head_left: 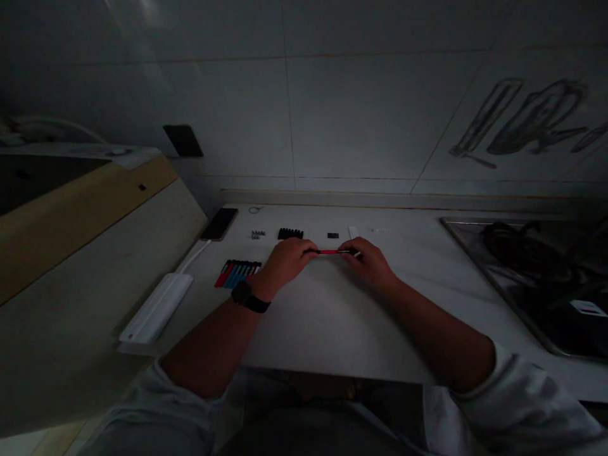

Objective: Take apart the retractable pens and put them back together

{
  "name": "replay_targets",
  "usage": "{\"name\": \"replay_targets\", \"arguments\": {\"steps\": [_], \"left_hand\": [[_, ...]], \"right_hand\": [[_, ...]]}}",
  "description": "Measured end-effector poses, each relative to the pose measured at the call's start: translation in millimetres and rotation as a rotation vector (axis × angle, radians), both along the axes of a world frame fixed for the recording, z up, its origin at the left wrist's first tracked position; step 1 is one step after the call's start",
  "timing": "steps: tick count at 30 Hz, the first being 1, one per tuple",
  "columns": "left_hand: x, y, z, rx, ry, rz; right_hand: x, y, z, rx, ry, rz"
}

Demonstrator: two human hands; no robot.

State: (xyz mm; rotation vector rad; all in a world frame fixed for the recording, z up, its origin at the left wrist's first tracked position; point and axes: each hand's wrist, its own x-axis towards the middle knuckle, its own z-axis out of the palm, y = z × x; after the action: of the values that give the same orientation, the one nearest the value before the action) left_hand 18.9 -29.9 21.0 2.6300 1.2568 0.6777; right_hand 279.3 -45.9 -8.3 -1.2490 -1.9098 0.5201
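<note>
A slim red pen (327,252) with dark ends is held level just above the white counter. My left hand (291,256) is closed on its left end, and my right hand (368,259) pinches the right end. Left of my left wrist lies a row of red and blue barrels (235,273) with black ends, partly covered by my arm. Behind my left hand several black tubular pieces (291,233) sit side by side. Small metal parts, perhaps springs (257,234), lie left of them. Beyond the pen are small black pieces (333,235) and a white strip (352,232).
A white power strip (156,307) and a phone (220,224) lie along the left, beside a large pale box-like object (109,240). At the back is a thin loop (255,209). Tiny pale pieces (380,230) lie right of centre. A metal-rimmed stove (503,285) occupies the right.
</note>
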Motion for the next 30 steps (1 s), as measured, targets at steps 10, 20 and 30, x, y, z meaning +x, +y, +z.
{"name": "replay_targets", "arguments": {"steps": [10, 20, 30], "left_hand": [[4.9, -4.3, -3.1, 0.102, 0.033, -0.021], [7.5, -6.5, -3.8, 0.088, 0.047, -0.053], [8.0, -6.1, -3.8, 0.065, 0.067, -0.06]], "right_hand": [[-4.1, -4.4, -1.1, -0.002, -0.086, 0.012], [-7.0, -7.5, 2.9, 0.0, -0.245, 0.114], [-7.1, -5.1, -3.2, 0.015, -0.277, 0.126]]}}
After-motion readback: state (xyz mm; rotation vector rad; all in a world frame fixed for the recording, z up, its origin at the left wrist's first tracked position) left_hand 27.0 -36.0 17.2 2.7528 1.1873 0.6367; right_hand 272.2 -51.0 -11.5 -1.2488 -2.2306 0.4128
